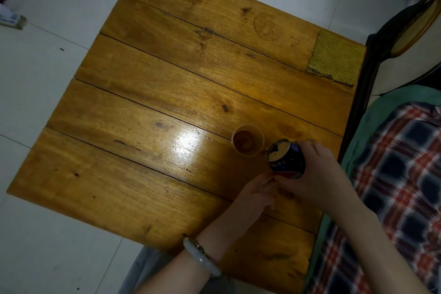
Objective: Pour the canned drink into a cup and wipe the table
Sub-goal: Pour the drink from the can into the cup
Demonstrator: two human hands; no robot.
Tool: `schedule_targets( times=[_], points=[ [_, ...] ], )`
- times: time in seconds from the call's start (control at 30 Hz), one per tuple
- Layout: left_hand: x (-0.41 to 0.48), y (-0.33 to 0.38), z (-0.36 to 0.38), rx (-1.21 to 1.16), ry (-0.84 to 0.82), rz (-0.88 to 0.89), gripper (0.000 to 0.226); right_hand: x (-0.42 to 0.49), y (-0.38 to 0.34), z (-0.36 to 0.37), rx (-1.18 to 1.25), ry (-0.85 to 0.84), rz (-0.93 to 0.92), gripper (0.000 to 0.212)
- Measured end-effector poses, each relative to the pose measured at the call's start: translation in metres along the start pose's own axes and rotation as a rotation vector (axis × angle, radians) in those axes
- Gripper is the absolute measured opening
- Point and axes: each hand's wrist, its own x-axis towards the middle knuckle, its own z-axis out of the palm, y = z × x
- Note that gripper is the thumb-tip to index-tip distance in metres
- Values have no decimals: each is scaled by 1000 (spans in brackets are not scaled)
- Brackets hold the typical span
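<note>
A dark blue and red drink can [285, 160] is tilted toward a small clear cup [248, 140] that holds brown liquid. The cup stands on the wooden table [152, 93] just left of the can's open top. My right hand [315, 169] is wrapped around the can's body. My left hand [256, 194], with a pale bangle on the wrist, touches the can's bottom end with its fingertips. A yellow woven cloth [335, 59] lies flat at the table's far right corner.
White tiled floor surrounds the table on the left and far sides. A dark chair with a round seat [415, 28] stands beyond the right edge. A plaid cloth [393, 186] lies to the right of the table. A small box [12, 20] rests on the floor at far left.
</note>
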Motion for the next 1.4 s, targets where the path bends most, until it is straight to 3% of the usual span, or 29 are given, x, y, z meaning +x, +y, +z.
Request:
schedule_targets(
  times=[1.4],
  points=[
    [7,-9,-11,-153,58,18,54,12,-15,-7,-103,-71,-20,78]
  ],
)
